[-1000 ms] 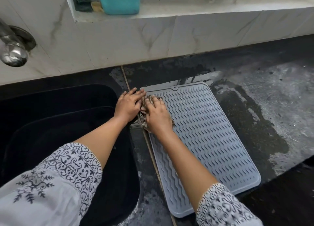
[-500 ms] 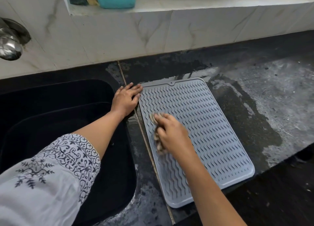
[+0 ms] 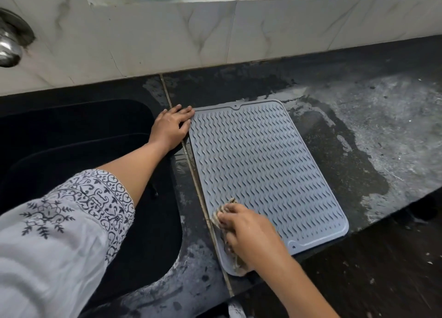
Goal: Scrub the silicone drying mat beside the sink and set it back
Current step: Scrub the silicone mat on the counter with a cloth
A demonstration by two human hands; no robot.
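Scrub pad (image 3: 221,216) gripped in right hand (image 3: 251,236), fingers curled around it, has travelled from mat's (image 3: 263,164) far-left corner to near-left corner. Left hand (image 3: 171,126), fingers flat together, pins far-left edge; mat flat on wet table (image 3: 382,126) beside sink (image 3: 71,138). Left strip covered; rest likely pending.

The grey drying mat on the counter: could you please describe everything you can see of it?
The drying mat is a grey, rubbery-looking rectangle with rounded corners, a raised rim, rows of wavy ridges and a small hole at its far edge. It lies flat on the wet black counter, right of the sink, turned slightly askew. The left hand rests flat at its far left corner, fingertips touching the edge. The right hand presses a scrubbing pad onto its near left corner.
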